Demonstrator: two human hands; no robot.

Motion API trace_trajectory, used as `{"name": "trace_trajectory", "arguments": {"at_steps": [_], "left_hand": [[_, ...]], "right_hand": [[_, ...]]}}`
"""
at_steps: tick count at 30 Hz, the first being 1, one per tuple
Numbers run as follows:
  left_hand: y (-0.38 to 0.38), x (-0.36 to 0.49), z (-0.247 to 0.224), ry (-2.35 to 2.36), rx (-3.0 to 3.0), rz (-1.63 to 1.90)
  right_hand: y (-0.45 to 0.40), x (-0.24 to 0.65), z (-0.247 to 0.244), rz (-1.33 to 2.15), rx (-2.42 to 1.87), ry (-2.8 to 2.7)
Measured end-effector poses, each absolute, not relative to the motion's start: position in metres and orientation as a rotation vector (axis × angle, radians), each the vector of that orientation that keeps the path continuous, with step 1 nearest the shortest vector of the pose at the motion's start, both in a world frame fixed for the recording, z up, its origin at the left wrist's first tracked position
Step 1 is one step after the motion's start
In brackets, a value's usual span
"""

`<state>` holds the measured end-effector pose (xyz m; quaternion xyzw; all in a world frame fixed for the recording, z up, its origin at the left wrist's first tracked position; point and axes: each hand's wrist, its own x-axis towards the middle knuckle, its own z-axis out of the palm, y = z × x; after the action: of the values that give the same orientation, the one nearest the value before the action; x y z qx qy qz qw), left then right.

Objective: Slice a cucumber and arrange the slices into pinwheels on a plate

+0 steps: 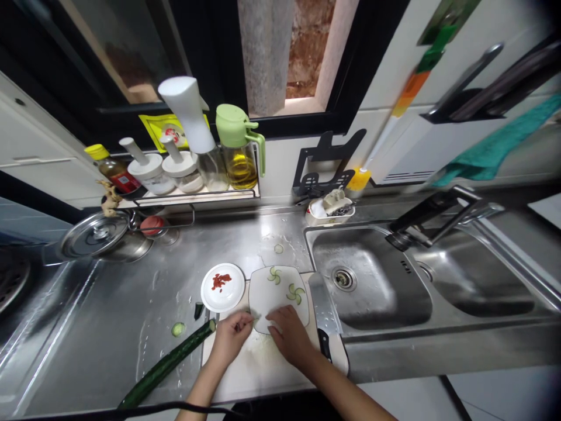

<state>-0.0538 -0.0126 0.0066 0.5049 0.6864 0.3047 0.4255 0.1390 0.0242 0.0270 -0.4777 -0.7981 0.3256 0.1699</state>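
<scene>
A squarish white plate rests on the cutting board, with two pinwheels of thin cucumber slices near its far and right edges. At the plate's left edge, my left hand is closed in a pinch on a small, thin cucumber slice. My right hand is over the plate's near right part, its thumb and bent fingers apart, holding nothing I can see. A round white dish behind my left hand holds small red berries. A long cut cucumber lies to the left.
A cleaver lies along the board's right side, beside the double sink. Cucumber scraps are on the steel counter. A lidded pot stands back left, under a rack with seasoning jars and an oil bottle.
</scene>
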Motion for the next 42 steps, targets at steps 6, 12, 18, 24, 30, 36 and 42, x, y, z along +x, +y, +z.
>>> {"name": "trace_trajectory", "arguments": {"at_steps": [6,12,18,24,30,36,42], "left_hand": [[-0.002,-0.032,0.016,1.549,1.2,0.72],[0.004,-0.023,0.017,1.51,0.869,0.808],[0.009,-0.015,0.022,1.339,0.305,0.602],[0.019,-0.008,0.018,1.229,0.144,0.653],[0.027,-0.003,0.011,1.269,0.225,0.744],[0.037,0.004,0.008,1.411,0.594,0.775],[0.036,0.007,0.003,1.574,1.107,0.677]], "right_hand": [[0.034,0.129,0.033,1.068,-1.456,-2.17],[0.036,0.14,0.041,1.102,-1.557,-2.079],[0.036,0.148,0.047,1.152,-1.531,-1.988],[0.035,0.155,0.043,1.224,-1.515,-1.948],[0.036,0.16,0.037,1.351,-1.605,-1.798],[0.035,0.159,0.026,1.374,-1.812,-1.663],[0.034,0.156,0.023,1.226,-1.896,-1.979]]}}
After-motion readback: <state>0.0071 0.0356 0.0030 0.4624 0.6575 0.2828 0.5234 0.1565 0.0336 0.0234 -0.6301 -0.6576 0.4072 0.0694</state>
